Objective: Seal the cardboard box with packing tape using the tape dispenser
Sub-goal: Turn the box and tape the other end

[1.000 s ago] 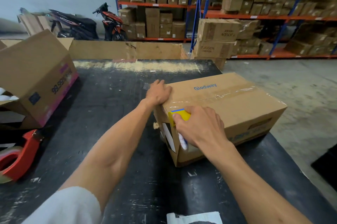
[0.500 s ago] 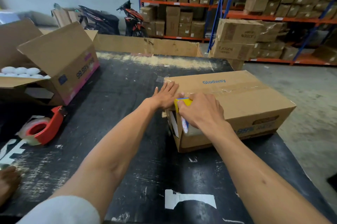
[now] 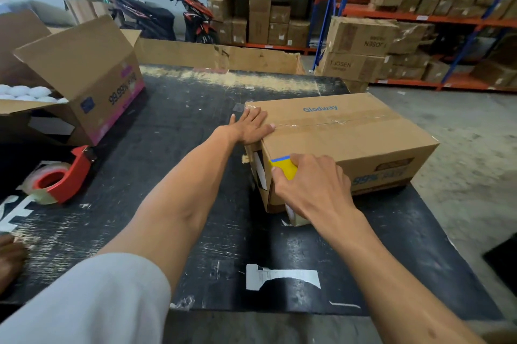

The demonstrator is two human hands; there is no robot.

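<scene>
We press left hand [image 3: 251,128] flat, fingers open, on box [image 3: 349,136] top; right hand [image 3: 313,184] grips yellow dispenser [image 3: 284,168] at near edge, pull tape taut, straight

We see an open carton [image 3: 84,75] holding white balls [image 3: 22,91] at the black table's [image 3: 173,147] left, a motorbike [image 3: 195,16] behind, and shelving [image 3: 405,13] stacked with boxes.
</scene>
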